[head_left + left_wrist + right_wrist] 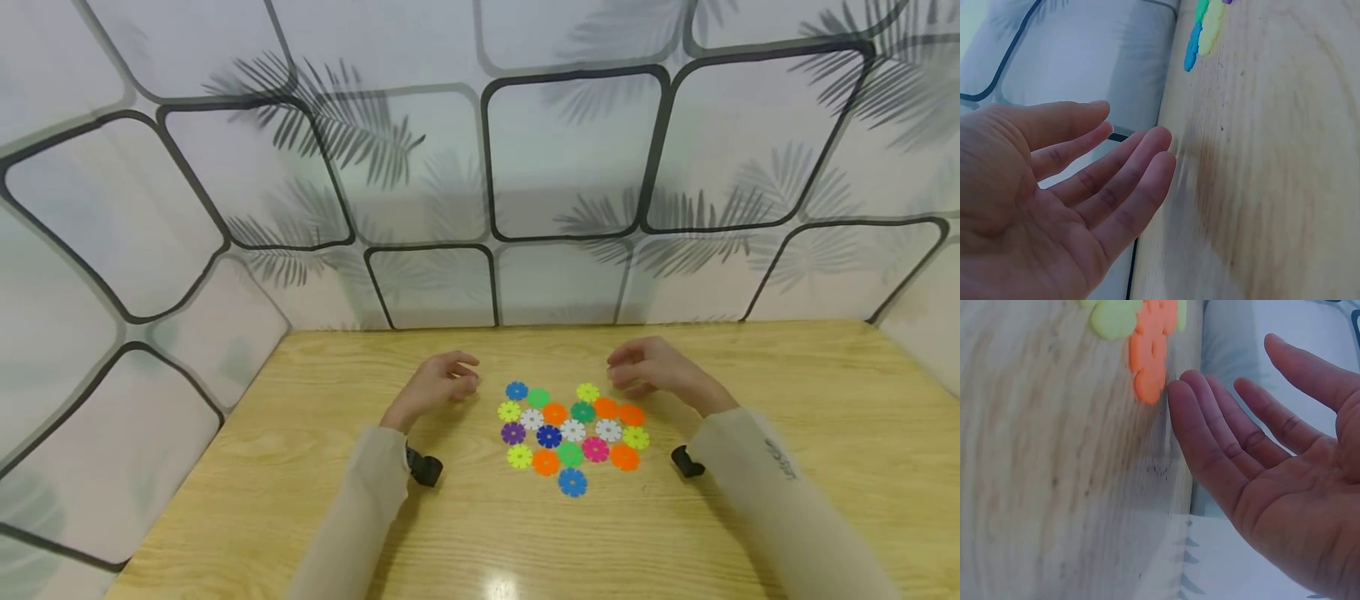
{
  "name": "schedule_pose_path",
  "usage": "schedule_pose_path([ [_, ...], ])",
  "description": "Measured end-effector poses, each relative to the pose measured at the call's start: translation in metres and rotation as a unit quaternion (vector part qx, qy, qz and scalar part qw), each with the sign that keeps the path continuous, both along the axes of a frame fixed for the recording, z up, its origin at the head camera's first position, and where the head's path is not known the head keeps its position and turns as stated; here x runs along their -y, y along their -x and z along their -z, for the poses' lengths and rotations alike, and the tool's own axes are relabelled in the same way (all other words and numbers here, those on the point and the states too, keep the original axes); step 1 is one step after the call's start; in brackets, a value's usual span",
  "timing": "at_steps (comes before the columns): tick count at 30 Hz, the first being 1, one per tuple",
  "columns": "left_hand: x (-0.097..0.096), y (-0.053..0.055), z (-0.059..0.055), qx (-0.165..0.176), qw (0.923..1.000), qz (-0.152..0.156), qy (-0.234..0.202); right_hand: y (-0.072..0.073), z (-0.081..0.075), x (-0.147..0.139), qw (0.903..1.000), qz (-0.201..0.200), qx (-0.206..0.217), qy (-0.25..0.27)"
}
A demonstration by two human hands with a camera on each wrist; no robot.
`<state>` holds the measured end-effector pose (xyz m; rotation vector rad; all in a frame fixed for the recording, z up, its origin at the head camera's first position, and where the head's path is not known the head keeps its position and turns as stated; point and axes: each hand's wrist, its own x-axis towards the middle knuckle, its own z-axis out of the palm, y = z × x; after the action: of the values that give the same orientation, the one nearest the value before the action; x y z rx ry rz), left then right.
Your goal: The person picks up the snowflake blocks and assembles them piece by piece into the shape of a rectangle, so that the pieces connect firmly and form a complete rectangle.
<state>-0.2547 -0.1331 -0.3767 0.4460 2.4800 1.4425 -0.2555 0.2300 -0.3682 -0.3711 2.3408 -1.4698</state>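
Note:
Flat notched plastic discs in several colours lie side by side on the table, roughly in a heart shape, among them a dark blue disc (549, 436), a pink disc (596, 449) and a purple disc (513, 432). A blue disc (572, 482) marks the near tip. To the left of the group is my left hand (437, 385), its fingers loosely bent and holding nothing. On the other side my right hand (654, 371) is near a yellow disc (588, 392) and an orange disc (632, 414), also with nothing in it. In the right wrist view the fingers (1210, 431) look relaxed.
The wooden table (300, 500) meets a wall (570, 167) with dark curved outlines and leaf prints at the back. A black wrist device (426, 467) sits at the left cuff, and another black device (687, 461) at the right cuff.

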Motion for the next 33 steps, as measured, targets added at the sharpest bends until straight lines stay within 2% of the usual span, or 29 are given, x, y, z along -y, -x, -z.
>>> schedule_pose_path([
  [3,-0.002,0.003,-0.001,0.008,1.0,0.002,-0.001,0.002,-0.001,0.005,0.9999,-0.011,0.005,-0.004],
  [9,-0.01,0.012,-0.001,0.012,0.9995,0.029,-0.006,0.003,-0.002,0.008,0.9997,-0.02,0.015,-0.007],
  [18,-0.022,0.016,-0.003,0.024,0.9988,0.042,0.0,0.007,0.001,0.018,0.9994,-0.027,0.018,-0.009],
  [24,-0.027,0.015,0.0,0.051,0.9979,0.037,-0.014,0.007,0.005,0.024,0.9993,-0.032,0.016,-0.008],
  [33,-0.032,0.021,0.001,0.084,0.9956,0.034,-0.024,0.007,0.001,0.03,0.9989,-0.026,0.013,-0.037],
])
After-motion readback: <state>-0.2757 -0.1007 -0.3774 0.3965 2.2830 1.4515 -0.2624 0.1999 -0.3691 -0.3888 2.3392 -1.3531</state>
